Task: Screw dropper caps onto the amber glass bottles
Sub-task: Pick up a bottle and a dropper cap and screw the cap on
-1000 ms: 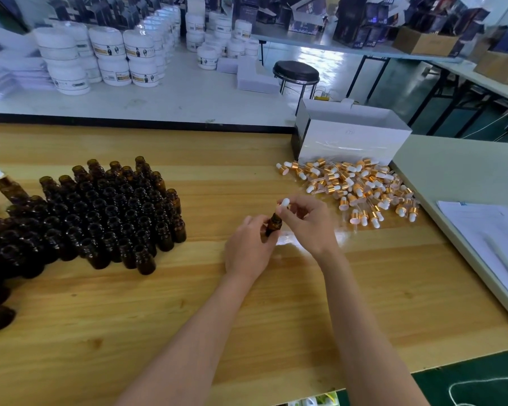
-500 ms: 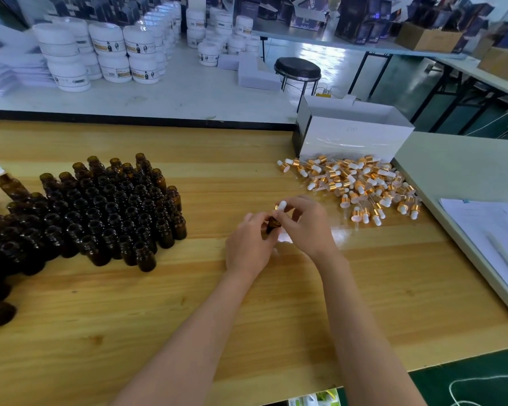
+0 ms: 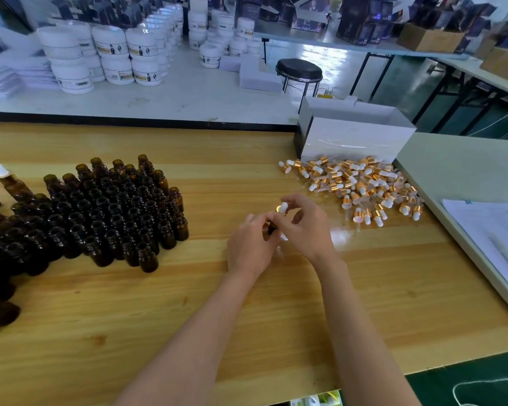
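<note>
Gripping the bottle (image 3: 272, 227) in the curled left hand (image 3: 251, 244), just above the table (image 3: 188, 303), between the open bottles (image 3: 100, 218) and the loose caps (image 3: 364, 189). Pinching the cap (image 3: 282, 208) at its gold collar with the right hand (image 3: 305, 230), fingers curled. Likely threading it on: worth steadying the glass, seating the cap square on the neck, turning by the collar rather than the soft bulb, stopping at snug. Pointing bulb-up, long axis standing near upright, leaning slightly right and away.
</note>
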